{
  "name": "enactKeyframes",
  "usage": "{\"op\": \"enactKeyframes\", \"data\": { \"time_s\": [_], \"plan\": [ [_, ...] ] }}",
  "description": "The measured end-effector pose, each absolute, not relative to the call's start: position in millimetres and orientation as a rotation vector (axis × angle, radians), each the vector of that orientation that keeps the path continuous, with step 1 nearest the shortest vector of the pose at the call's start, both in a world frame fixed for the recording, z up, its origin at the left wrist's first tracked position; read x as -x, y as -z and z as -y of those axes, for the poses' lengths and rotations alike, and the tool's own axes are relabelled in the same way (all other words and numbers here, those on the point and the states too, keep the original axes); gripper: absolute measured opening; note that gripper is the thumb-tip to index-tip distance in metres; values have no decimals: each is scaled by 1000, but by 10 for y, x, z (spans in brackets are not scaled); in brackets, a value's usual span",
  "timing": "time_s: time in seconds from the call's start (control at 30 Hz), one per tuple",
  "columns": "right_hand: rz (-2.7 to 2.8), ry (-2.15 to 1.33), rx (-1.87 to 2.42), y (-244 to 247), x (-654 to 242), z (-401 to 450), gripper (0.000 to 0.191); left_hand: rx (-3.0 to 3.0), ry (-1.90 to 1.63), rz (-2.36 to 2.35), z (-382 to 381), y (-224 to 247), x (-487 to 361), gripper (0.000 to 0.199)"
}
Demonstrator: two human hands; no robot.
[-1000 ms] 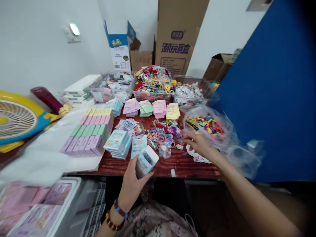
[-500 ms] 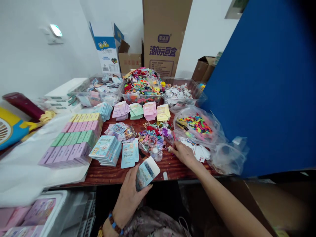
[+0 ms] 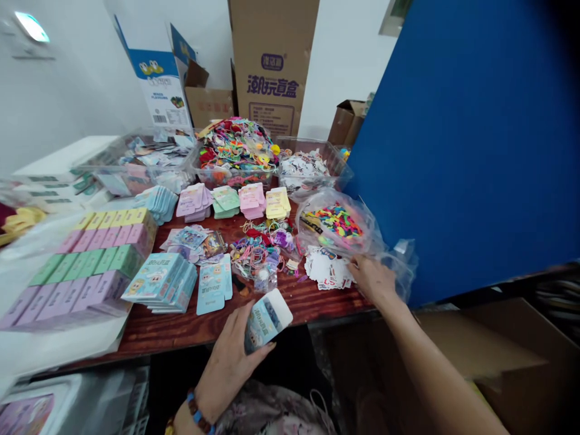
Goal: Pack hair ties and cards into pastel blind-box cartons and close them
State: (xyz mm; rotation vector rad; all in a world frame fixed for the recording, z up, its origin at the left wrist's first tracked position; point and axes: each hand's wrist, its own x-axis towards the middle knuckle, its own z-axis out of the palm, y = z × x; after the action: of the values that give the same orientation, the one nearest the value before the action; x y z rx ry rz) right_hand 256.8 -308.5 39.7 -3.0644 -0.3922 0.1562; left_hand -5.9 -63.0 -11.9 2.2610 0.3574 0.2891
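My left hand is wrapped round a small light-blue printed box, tilted, with its white end flap standing open. Over the table's right part is my right hand, fingers bent together at the right edge of a pile of white printed cut-outs. Whatever its fingertips pinch, if anything, is hidden. Left of the cut-outs lies a heap of colourful hair ties and trinkets. Flat light-blue cartons rest in front of me, beside stacked blue boxes and a pile of picture cards.
Rows of pastel boxes cover the left side. Stacked flat cartons stand before clear bins, one with heaped trinkets. A plastic bag of bright pieces lies right, near a blue panel. Cardboard boxes stand behind.
My right hand has moved from beside the trinket heap to the right edge of the white cut-outs. The left hand still holds the blue box. The view has turned to the right.
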Motion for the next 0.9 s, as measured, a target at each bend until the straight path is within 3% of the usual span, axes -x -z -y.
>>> {"op": "enactKeyframes", "data": {
  "time_s": [0.13, 0.6, 0.77, 0.9],
  "plan": [
    [443, -274, 3134, -272, -2520, 3190, 37, -2245, -219, -324, 674, 50, 43, 67],
    [496, 42, 3096, -222, -2384, 3229, 34, -2273, -177, -294, 634, 134, 92, 69],
    [780, 172, 3065, -303, -2316, 3008, 32, -2264, -126, -317, 653, 92, 88, 71],
    [1101, 40, 3037, -300, -2342, 2722, 31, -2275, -115, -287, 675, 42, 46, 72]
  ]
}}
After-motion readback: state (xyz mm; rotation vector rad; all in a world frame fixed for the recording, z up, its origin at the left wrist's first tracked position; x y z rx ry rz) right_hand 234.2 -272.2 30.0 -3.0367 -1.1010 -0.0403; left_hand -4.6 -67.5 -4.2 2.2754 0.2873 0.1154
